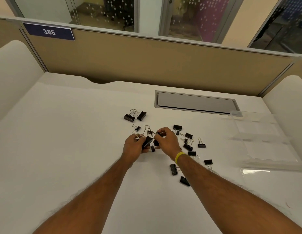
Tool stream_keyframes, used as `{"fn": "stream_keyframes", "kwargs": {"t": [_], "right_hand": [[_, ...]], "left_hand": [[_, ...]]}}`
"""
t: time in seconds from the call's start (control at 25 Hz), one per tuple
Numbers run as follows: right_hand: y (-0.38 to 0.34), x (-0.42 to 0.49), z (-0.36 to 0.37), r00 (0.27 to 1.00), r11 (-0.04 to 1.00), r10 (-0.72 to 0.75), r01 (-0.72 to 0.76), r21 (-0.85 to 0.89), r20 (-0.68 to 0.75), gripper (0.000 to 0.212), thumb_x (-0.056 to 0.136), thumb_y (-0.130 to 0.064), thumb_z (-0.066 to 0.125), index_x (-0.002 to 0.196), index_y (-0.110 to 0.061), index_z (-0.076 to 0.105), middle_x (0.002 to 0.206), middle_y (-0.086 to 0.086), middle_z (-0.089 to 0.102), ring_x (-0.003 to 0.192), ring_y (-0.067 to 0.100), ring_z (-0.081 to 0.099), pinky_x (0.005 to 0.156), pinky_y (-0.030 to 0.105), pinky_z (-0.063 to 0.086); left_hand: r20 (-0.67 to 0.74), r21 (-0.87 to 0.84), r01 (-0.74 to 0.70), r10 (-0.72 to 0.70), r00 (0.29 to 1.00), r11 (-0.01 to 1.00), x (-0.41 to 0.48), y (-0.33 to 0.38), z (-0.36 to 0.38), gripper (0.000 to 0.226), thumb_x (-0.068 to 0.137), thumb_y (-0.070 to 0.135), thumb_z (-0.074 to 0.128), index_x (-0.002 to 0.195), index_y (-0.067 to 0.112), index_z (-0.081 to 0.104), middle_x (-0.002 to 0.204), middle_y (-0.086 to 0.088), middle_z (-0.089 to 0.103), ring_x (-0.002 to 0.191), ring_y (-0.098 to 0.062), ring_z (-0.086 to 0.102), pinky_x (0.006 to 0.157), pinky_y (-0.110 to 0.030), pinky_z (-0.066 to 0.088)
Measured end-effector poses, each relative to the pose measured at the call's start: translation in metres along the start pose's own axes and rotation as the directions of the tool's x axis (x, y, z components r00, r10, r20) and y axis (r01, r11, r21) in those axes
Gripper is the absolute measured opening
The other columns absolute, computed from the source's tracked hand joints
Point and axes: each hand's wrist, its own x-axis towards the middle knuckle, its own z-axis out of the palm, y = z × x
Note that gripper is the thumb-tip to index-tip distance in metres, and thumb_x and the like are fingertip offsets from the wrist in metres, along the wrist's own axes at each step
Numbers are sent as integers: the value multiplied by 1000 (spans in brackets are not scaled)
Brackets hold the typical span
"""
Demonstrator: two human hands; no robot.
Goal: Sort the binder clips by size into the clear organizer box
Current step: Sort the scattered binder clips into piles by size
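Several black binder clips with silver wire handles lie scattered on the white desk (79, 149). My left hand (134, 147) grips a large binder clip (147, 141) with its handles pointing up. My right hand (167, 141) pinches a small binder clip (156, 142) right beside it; the two hands nearly touch. A pair of large clips (135, 115) lies farther back. More clips (188, 146) of mixed sizes lie to the right of my right hand and under its wrist. The clear organizer box (261, 137) stands open at the right, its compartments hard to make out.
A grey cable hatch (195, 103) is set in the desk behind the clips. A tan partition wall (146, 61) closes the back, with white side panels at left and right. A yellow band circles my right wrist (179, 157).
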Motion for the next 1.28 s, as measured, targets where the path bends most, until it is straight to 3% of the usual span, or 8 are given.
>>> {"fn": "stream_keyframes", "kwargs": {"t": [0.2,0.4,0.6,0.76,0.84,1.0,1.16,1.28], "right_hand": [[-24,38,18,999,999,32,-32,7,15,20,88,-12,62,107,-10,59,98,11,64,77,25,66,53,27,57],[-41,87,33,998,998,55,-55,-20,8,12,88,-13,62,100,-12,65,97,14,68,69,21,66,54,25,56],[-43,126,44,998,996,68,-69,-57,-12,11,86,-13,66,96,-12,64,95,13,68,73,25,69,52,24,56],[-33,151,49,999,981,17,-22,-193,-28,8,83,-15,68,90,-15,63,85,7,66,78,26,69,72,42,61],[-29,158,50,999,966,-2,-7,-258,-32,8,82,-18,68,88,-16,63,89,8,66,80,27,68,75,41,60],[-25,163,52,1000,950,-10,3,-311,-21,9,82,-20,68,89,-17,63,87,8,67,78,26,67,75,40,59],[-23,161,51,1000,938,-18,18,-346,2,15,83,-20,68,96,-15,64,88,8,66,73,22,62,74,37,58],[-22,156,47,1000,931,-24,26,-364,8,19,83,-19,66,101,-14,64,94,8,65,75,21,61,75,35,57]], "left_hand": [[-30,11,-12,13,999,1000,44,43,-2,15,94,17,58,107,9,60,93,-15,70,74,-23,70,63,-31,60],[-13,144,-45,47,999,989,88,77,-4,16,96,12,53,83,17,61,82,-11,68,67,-20,64,66,-32,59],[-2,339,-16,18,1000,941,135,85,-10,20,92,9,51,77,7,64,79,-13,66,57,-19,63,64,-35,59],[-15,484,8,-1,1000,875,158,86,-13,16,91,11,54,82,8,66,82,-10,66,59,-22,66,71,-37,61],[-31,538,8,10,999,843,164,87,-12,13,93,14,56,88,7,66,84,-9,64,66,-24,66,70,-36,61],[6,717,-80,108,994,693,170,86,-19,15,92,19,57,76,18,57,80,-1,55,75,-21,58,71,-36,56],[78,848,-161,182,980,506,170,82,-30,35,91,34,56,118,12,62,118,-5,62,102,-22,60,85,-35,52],[97,916,-183,244,965,357,162,82,-36,41,92,42,53,122,15,61,124,-5,60,107,-24,60,88,-38,50]]}}
